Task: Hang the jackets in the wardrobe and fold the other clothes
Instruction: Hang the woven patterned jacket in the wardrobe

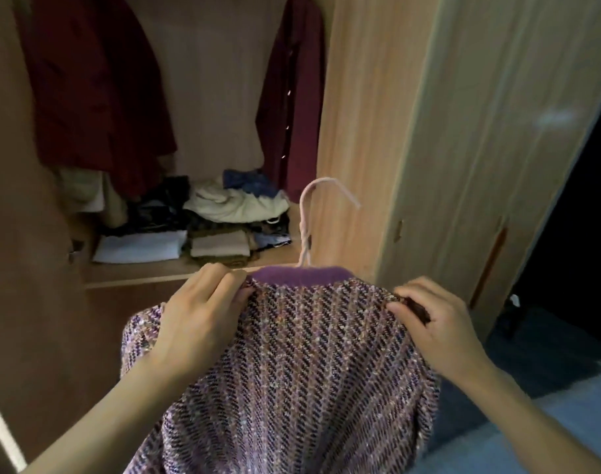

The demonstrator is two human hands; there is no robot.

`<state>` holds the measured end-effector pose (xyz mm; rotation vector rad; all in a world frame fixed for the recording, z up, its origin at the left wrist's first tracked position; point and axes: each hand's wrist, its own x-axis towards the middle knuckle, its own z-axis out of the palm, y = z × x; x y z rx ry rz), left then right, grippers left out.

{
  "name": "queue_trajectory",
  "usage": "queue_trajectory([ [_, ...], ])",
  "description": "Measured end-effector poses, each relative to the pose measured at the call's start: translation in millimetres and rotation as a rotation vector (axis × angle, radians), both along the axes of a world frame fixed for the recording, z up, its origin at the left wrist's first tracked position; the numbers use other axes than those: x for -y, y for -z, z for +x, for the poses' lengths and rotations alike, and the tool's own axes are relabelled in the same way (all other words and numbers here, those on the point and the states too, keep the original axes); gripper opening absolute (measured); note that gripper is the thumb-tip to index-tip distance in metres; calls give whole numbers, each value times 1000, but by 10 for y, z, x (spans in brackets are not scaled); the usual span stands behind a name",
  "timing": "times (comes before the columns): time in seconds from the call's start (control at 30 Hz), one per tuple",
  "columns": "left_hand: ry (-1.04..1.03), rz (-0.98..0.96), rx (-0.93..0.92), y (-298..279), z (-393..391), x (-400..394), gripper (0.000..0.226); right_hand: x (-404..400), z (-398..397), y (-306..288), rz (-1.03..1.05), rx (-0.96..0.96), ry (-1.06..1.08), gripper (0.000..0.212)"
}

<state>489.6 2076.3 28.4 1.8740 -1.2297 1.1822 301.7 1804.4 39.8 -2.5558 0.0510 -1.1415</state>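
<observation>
Purple tweed jacket (292, 364) on pink hanger (307, 227), outside wardrobe (360, 131).

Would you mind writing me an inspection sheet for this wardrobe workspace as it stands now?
Surface: wardrobe shelf, wooden, carrying clothes.
Job's things: purple tweed jacket on a pink hanger, hook free, not yet on a rail; two dark red garments hang inside.
Clutter: mixed pile of clothes, partly folded, partly loose.
Grippers: left hand and right hand each pinch a jacket shoulder.
Cables: nothing seen.
Surroundings: closed wardrobe door to the right; blue fabric at lower right.
</observation>
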Motion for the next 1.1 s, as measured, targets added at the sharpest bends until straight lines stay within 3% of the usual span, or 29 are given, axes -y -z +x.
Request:
queue_trajectory([
  [0.17, -86, 5, 40, 58, 482, -150, 24, -152, 902, 43, 22, -31, -122, 21],
  [0.33, -116, 95, 10, 84, 1100, -117, 25, -30, 1710, 229, 77, 31, -170, 11],
  [0.53, -152, 236, -105, -44, 1748, 30, 25, 346, 2727, 253, 55, 100, -270, 17],
  [0.7, -255, 161, -193, -218, 2112, 122, 21, 512, 3443, 131, -33, 203, -320, 17],
  [1.1, -392, 50, 130, -745, 3443, 283, 23, 483, 4876, -447, -11, 384, -332, 13],
])
